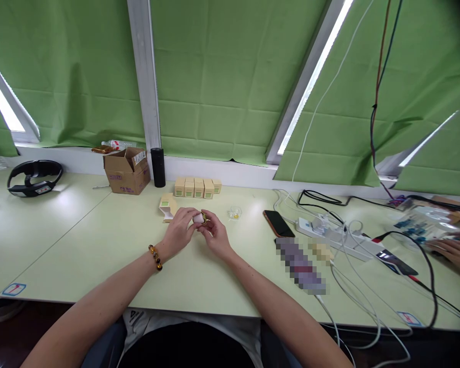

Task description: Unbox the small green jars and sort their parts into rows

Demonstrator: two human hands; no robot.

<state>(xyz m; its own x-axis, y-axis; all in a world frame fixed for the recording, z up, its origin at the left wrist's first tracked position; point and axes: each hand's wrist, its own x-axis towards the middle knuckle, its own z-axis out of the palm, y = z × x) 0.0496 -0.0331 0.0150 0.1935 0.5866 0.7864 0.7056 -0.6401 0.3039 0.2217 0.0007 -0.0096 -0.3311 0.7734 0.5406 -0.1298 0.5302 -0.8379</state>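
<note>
Over the middle of the table, my left hand (177, 231) and my right hand (215, 237) meet around a small, pale, rounded thing with a yellow-green edge (199, 218). Fingers of both hands close on it from either side and hide part of it, so its kind is unclear. A small open cardboard box (167, 204) with a green label lies just beyond my left hand. Behind it, several similar little tan boxes (193, 188) stand in a row. To the right of my right hand sits a small clear plastic cup (235, 212) with something yellow in it.
At the back left are an open carton (127, 174), a black cylinder (158, 167) and a black headset (35, 178). On the right lie a phone (278, 224), a power strip (335, 238) and tangled cables. Another person's hand (454, 253) rests at the far right.
</note>
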